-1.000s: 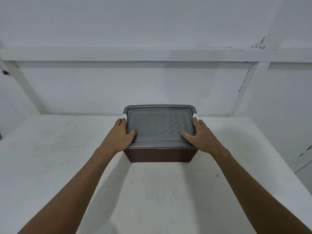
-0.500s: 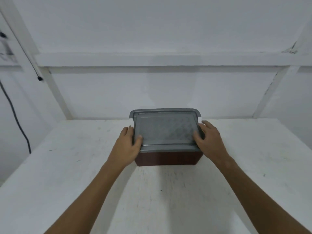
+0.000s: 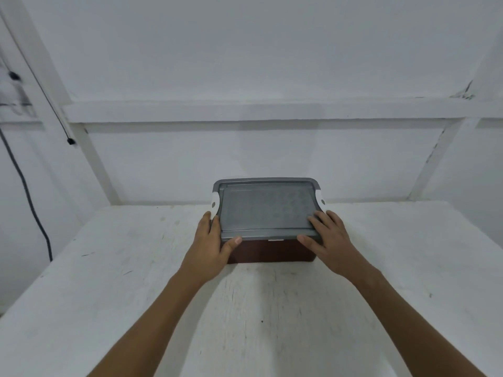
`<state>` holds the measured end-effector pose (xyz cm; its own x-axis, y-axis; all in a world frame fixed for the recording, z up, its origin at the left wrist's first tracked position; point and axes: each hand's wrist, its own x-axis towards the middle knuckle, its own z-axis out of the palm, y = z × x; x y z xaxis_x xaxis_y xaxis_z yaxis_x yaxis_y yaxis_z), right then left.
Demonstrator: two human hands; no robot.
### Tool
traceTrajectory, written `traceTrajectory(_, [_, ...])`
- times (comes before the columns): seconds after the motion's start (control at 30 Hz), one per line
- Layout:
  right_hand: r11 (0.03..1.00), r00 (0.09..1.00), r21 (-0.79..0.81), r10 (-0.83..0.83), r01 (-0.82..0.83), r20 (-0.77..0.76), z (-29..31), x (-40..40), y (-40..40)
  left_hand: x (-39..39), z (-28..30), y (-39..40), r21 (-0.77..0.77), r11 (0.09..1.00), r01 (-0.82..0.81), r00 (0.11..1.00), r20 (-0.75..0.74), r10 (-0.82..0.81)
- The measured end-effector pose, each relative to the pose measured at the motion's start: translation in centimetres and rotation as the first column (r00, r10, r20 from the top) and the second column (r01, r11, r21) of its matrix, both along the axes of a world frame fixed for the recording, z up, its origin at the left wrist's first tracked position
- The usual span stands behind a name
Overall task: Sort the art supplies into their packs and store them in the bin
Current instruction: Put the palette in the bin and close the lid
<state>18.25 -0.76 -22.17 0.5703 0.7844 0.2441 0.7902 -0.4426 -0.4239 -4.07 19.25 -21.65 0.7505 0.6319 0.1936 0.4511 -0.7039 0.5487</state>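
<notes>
A white table (image 3: pixel 109 308) fills the lower half of the view, backed by white wall panels (image 3: pixel 245 50) with a horizontal rail across them. On the table, toward its far edge at about twelve o'clock from the viewer, sits the bin (image 3: pixel 272 251), its dark reddish-brown body showing only along the near face. A grey lid (image 3: pixel 265 210) with a faint embossed pattern covers it, and a white latch (image 3: pixel 214 204) sits on each short side, at nine and three o'clock of the lid. The left hand (image 3: pixel 211 248) lies at the bin's seven o'clock corner, fingers reaching up along the left side just below the latch and the thumb curled over the lid's near edge, so it grips that corner. The right hand (image 3: pixel 330 240) lies at the five o'clock corner with its fingers fairly straight and spread flat on top of the lid, thumb resting at the near edge; it presses rather than clasps. A black cable (image 3: pixel 25 191) hangs down the wall at nine o'clock, well apart from the bin.
</notes>
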Motion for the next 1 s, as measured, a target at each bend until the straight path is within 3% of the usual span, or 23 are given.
traceTrajectory(0.6, [0.999, 0.992, -0.038, 0.018, -0.014, 0.124, 1.0, 7.3, 8.6, 8.5, 2.0, 9.1, -0.068, 0.997, -0.022, 0.998, -0.06, 0.018])
traceTrajectory(1.0, [0.994, 0.997, -0.112, 0.015, -0.007, 0.07, 1.5, 8.7, 10.1, 9.8, 2.2, 10.2, -0.077, 0.996, -0.033, 0.997, -0.067, 0.028])
